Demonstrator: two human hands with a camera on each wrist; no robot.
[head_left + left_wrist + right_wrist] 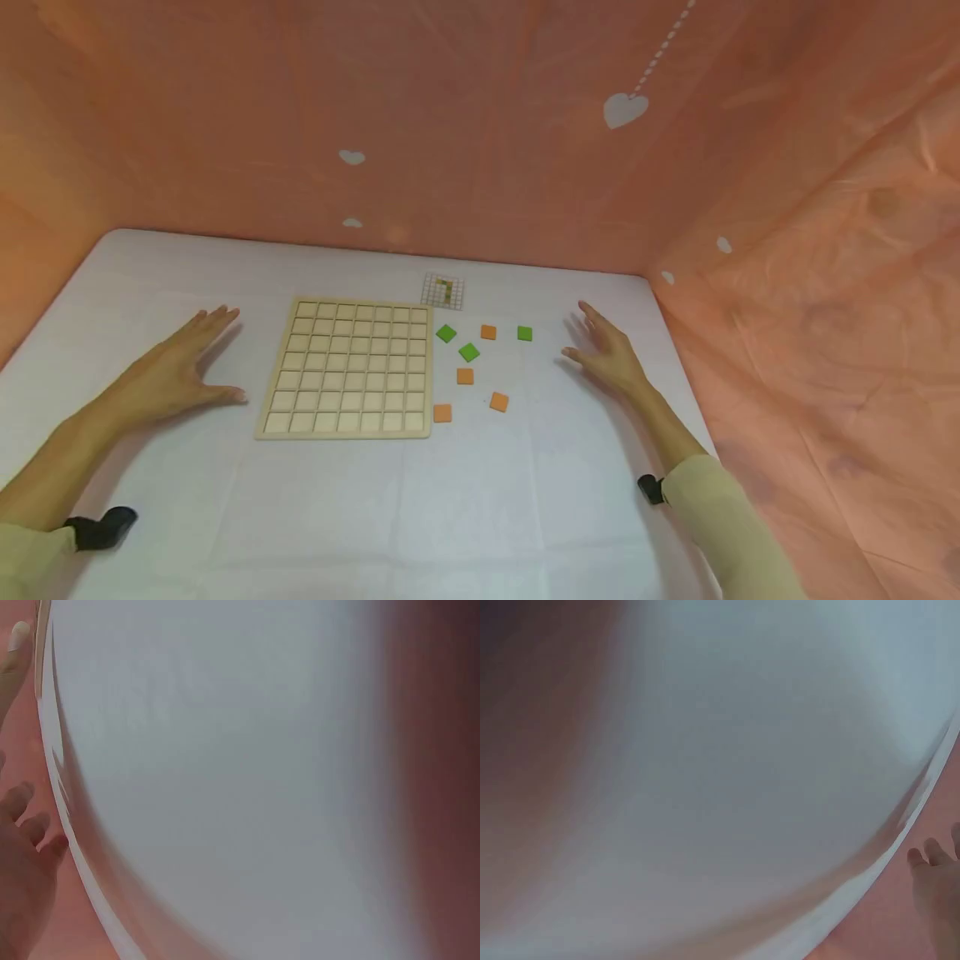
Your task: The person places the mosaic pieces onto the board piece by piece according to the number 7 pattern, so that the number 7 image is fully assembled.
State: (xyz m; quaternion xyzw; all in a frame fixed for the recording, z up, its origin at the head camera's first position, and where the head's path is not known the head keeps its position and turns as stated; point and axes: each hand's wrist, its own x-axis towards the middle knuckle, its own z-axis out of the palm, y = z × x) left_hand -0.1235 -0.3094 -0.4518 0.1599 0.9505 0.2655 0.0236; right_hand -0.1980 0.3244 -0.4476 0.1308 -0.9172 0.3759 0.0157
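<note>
A pale wooden grid board [348, 437] lies on the white table, its square cells bare. My left hand [168, 371] is to the left of the board, fingers extended and thumb apart, holding nothing. On the far side of the loose tiles, my right hand [609, 354] also has its fingers spread with nothing in them. Between the board and that hand lie several small square tiles, among them a green tile [524, 333] and an orange tile [498, 402]. In the left wrist view, parts of the left hand [26, 877] show at the edge; the right wrist view catches some right-hand fingers [934, 881].
A small card with a printed grid and a coloured pattern [442, 292] lies behind the tiles. The white tabletop [397, 517] ends at an orange cloth wall [450, 167] at the back, with more cloth on both sides. Dark bands circle both wrists.
</note>
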